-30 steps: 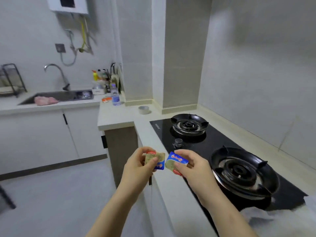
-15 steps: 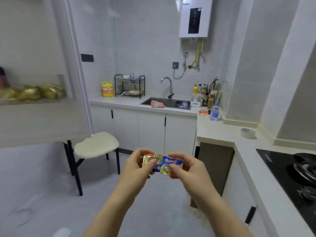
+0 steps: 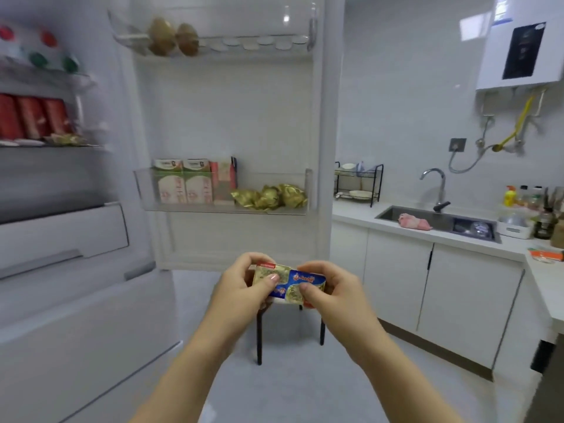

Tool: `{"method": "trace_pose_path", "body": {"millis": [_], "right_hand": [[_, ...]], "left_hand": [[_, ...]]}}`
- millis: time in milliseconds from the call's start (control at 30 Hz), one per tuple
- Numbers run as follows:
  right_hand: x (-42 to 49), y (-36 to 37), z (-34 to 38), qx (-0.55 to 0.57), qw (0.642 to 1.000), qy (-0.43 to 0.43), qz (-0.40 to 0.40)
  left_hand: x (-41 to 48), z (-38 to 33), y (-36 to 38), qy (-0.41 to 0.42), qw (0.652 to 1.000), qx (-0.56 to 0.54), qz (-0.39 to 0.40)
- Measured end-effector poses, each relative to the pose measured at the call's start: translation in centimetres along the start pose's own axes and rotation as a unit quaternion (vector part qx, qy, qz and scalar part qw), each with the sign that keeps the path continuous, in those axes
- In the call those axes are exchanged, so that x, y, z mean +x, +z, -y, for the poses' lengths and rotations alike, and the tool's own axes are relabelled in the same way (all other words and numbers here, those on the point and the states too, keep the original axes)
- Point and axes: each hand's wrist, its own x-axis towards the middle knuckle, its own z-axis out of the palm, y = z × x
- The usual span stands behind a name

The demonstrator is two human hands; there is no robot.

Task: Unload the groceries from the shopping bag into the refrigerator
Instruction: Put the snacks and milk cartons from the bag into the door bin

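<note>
Here we are, square in front of the open fridge [image 3: 76,300], and both hands are up at chest height with the goods between them. The left hand [image 3: 244,285] and right hand [image 3: 329,288] each pinch an end of two small foil packs [image 3: 288,283], gold and blue, held edge to edge. The fingers [image 3: 308,290] are curled narrow round the packs with the thumbs on top, and I'd say that keeps the pair together as one bundle and the labels facing up.

The packs hang in mid-air, below the door [image 3: 232,117] and well apart from any shelf. Nothing is stowed yet!

Where might they go? The door bin [image 3: 262,180] has cartons [image 3: 183,184] standing upright at its left end and crumpled gold foil lumps [image 3: 271,196] lying at its right. Tall things stand and soft ones lie flat, so it looks sorted by shape. The top rack [image 3: 259,41] holds two brown rounded things [image 3: 171,36] beside empty egg cups. On the fridge shelves at left, red cans [image 3: 30,117] stand in a row, though that side is blurred.

The shopping bag is out of shot. My call is that the step in hand is carrying, with placing to follow, and small flat packs like these should slip in easily almost anywhere.
</note>
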Motion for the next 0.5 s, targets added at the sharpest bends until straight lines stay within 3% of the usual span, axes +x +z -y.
{"method": "trace_pose_path", "body": {"millis": [233, 500], "right_hand": [[6.3, 7.5, 3.8, -0.018, 0.993, -0.106, 0.053], [14.0, 11.1, 7.5, -0.012, 0.978, -0.196, 0.066]], "left_hand": [[3.7, -1.6, -8.7, 0.036, 0.992, 0.070, -0.096], [9.6, -4.6, -13.4, 0.097, 0.974, 0.136, -0.154]]}}
